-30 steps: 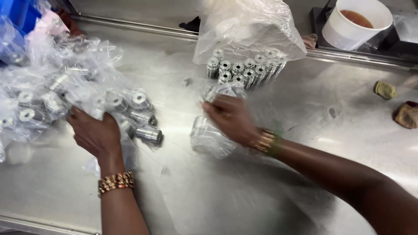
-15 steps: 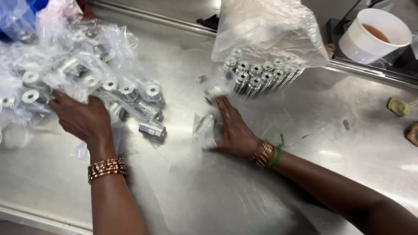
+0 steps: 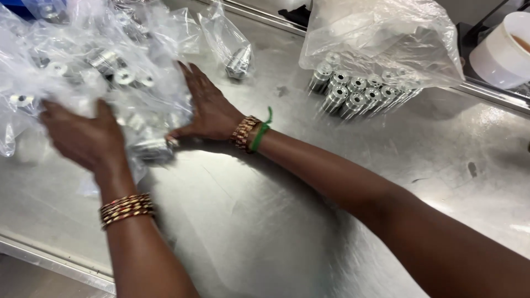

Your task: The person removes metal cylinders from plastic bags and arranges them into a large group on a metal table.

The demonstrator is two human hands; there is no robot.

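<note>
I log both hands flat and open, gripping nothing: left hand (image 3: 83, 135) palm-down at frame left, right hand (image 3: 207, 107) fingers spread at centre-left, each pressed against the heap of bagged metal cylinders (image 3: 105, 72) filling the upper left.

bright overhead glare, slight motion blur

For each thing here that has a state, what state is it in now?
Left hand: open, flat on the bagged parts pile.
Right hand: open, fingers spread, against the pile.
Small bag: apart from the pile, holds one metal part.
Metal cylinders: grouped, under clear plastic bag.
White cup: uncovered, brown liquid inside.
</note>
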